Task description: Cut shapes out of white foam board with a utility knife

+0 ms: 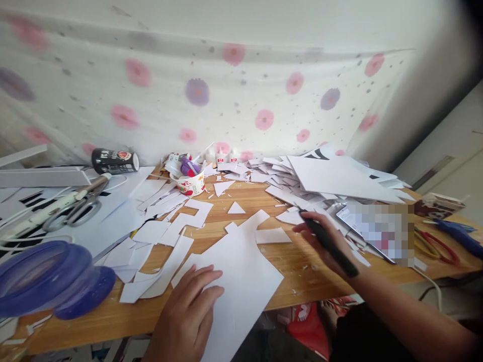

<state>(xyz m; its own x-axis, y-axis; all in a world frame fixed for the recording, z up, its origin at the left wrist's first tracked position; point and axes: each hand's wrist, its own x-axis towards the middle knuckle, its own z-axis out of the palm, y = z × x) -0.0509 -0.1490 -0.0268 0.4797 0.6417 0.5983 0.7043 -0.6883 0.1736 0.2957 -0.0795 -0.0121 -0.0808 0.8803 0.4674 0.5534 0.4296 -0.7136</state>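
Note:
My left hand (188,314) lies flat, fingers spread, on a large white sheet of cut card (245,271) at the front edge of the wooden table (298,281). To the right, my right hand (326,249) is closed round a black pen or knife-like tool (328,242), its tip pointing up and left toward small white card pieces (273,235). The tool's tip hovers just right of the sheet.
White card offcuts (166,226) cover the table, with a big heap (332,176) at back right. Scissors (81,206), a black can (115,161), a cup of bits (188,181), glue bottles, a purple tape holder (53,281) and red-handled scissors (433,246) lie about.

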